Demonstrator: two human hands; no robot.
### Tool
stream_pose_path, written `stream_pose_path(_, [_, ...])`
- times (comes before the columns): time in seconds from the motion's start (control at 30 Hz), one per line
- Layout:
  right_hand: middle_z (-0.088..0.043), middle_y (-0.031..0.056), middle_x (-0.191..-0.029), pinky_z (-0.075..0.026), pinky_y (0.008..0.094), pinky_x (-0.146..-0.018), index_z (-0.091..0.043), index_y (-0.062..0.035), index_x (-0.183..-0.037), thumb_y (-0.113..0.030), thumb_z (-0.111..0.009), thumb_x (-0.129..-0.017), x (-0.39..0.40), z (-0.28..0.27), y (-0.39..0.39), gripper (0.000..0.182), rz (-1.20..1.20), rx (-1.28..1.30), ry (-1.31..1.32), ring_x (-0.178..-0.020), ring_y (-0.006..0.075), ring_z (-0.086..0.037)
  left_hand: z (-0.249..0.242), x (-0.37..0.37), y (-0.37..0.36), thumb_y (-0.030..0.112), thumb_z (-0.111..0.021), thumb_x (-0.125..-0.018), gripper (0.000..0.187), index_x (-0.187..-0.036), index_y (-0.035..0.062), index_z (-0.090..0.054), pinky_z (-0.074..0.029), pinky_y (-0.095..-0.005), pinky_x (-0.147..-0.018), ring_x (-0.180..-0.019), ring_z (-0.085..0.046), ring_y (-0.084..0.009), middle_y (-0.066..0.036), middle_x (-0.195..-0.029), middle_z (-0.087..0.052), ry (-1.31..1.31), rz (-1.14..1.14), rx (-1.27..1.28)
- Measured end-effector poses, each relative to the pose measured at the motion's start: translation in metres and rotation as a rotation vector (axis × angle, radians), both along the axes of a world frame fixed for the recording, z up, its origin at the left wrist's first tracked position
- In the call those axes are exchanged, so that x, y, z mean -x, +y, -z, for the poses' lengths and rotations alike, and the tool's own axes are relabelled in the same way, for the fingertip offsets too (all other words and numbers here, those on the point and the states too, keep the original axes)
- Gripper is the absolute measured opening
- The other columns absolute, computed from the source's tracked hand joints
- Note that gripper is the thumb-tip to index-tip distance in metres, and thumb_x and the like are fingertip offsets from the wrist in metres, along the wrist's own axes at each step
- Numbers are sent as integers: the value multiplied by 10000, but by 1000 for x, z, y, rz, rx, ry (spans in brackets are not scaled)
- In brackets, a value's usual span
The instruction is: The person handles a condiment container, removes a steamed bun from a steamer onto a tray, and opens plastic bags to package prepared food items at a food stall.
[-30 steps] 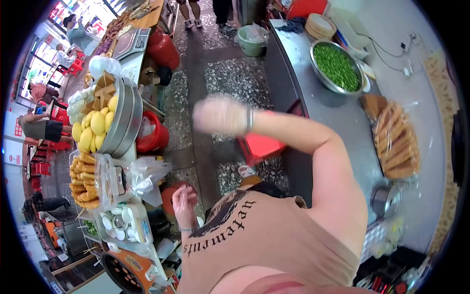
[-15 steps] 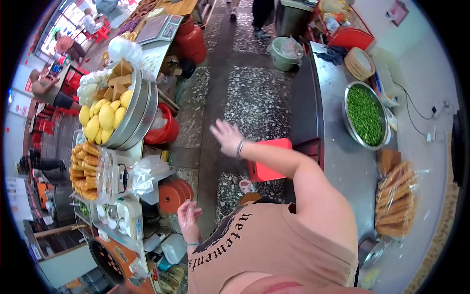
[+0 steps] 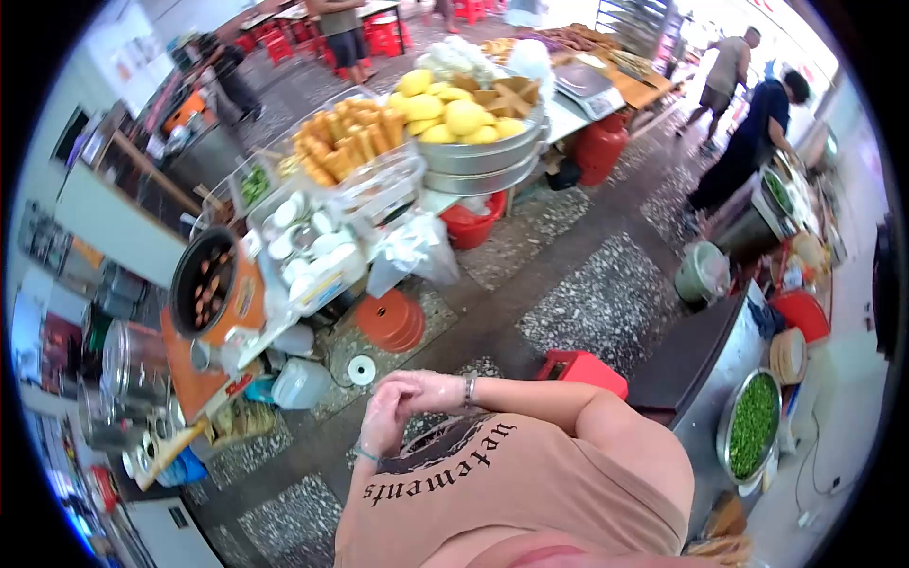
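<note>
- Clasping, right hand (image 3: 431, 390) is curling its fingers over left hand (image 3: 382, 423), whose fingers are pressing together.
- White disc (image 3: 361, 362) is lying near them at ten o'clock.
- Orange-red round object (image 3: 391, 320) is sitting at twelve o'clock.

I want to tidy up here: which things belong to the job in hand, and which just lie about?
In use, apparently:
left hand
right hand, touching the left

Lying about, apparently:
white disc
chopped greens
yellow buns
scale

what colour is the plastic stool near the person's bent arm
Red; the stool shows best in the head view.
</note>
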State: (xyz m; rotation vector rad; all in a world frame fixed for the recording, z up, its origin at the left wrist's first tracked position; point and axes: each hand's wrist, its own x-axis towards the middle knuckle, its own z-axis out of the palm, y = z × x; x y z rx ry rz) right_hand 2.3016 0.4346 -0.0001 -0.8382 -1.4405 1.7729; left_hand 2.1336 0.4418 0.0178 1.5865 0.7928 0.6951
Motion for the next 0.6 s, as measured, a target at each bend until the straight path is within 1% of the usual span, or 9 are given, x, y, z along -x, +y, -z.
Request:
stream_pose_path(0.03, [-574, 56, -1153, -446, 309, -953, -481, -41, -1287, -162, -693, -813, 27, -6, 3, 533, 4, 136, 201, -1099, 151, -533, 2, 25, -2, 174, -431, -995, 254, -1048, -11, -598, -471, -320, -872, -948, -594, -191, -86, -1006, -638, -4, -33, -2])
stream_pose_path(0.1, [-592, 61, -1118, -497, 300, -868, -497, -31, -1255, -148, -634, -874, 93, 13, 18, 421, -35, 355, 562, -993, 139, -581, -12, 71, -6, 211, -417, -1003, 286, -1118, -10, -558, -471, -358, -913, -989, -595, -225, -88, -1058, -629, -786, -130, 680])
stream_pose_path(0.13, [-604, 76, -1132, -490, 317, -902, -501, -24, -1249, -165, -606, -900, 125, 5, 25, 390, -31, 406, 587, -1019, 168, -591, 7, 110, -7, 327, -451, -991, 391, -1194, -1, -514, -437, -363, -955, -1055, -546, -227, -106, -1140, -585, -908, -235, 733])
stream_pose_path(0.23, [-631, 125, -1098, -505, 362, -917, -525, -17, -1188, -232, -495, -970, 229, -9, 47, 308, -9, 498, 733, -975, 230, -628, -34, 190, -17, 347, -444, -990, 477, -1315, -1, -458, -420, -370, -1009, -1200, -492, -240, -149, -1352, -495, -916, -400, 695])
stream_pose_path(0.27, [-631, 140, -1086, -509, 373, -914, -534, -13, -1159, -263, -472, -980, 263, -9, 54, 313, -22, 597, 743, -969, 240, -630, -29, 223, -17, 372, -460, -979, 568, -1416, 25, -359, -384, -368, -1052, -1292, -426, -240, -137, -1485, -361, -946, -303, 635])
stream_pose_path(0.37, [-630, 170, -1065, -520, 397, -902, -543, -11, -1087, -329, -417, -1005, 342, -26, 50, 352, -33, 731, 753, -964, 263, -633, -22, 289, -24, 398, -460, -973, 601, -1438, 41, -327, -353, -360, -1073, -1290, -422, -234, -101, -1497, -349, -1018, -514, 583])
stream_pose_path(0.43, [-630, 171, -1056, -521, 394, -903, -543, -8, -1085, -349, -402, -1012, 378, -29, 50, 377, -60, 797, 769, -963, 267, -633, -25, 317, -20, 403, -461, -970, 622, -1455, 51, -295, -335, -342, -1083, -1308, -395, -223, -71, -1518, -315, -1098, -391, 562])
stream_pose_path(0.57, [-579, 67, -1155, -474, 311, -922, -511, -51, -1153, -348, -385, -1025, 420, -3, 56, 348, 92, 805, 665, -1037, 168, -568, -27, 329, 4, 398, -472, -962, 672, -1478, 36, -242, -232, -359, -1138, -1389, -290, -223, -92, -1536, -268, -1005, -507, 493])
stream_pose_path(0.6, [-515, 30, -1279, -423, 332, -985, -452, -49, -1285, -353, -447, -1007, 418, 2, 52, 412, 41, 723, 694, -1154, 160, -498, -28, 327, 15, 392, -467, -962, 684, -1485, 31, -215, -203, -366, -1150, -1409, -252, -234, -107, -1544, -244, -903, -504, 411])
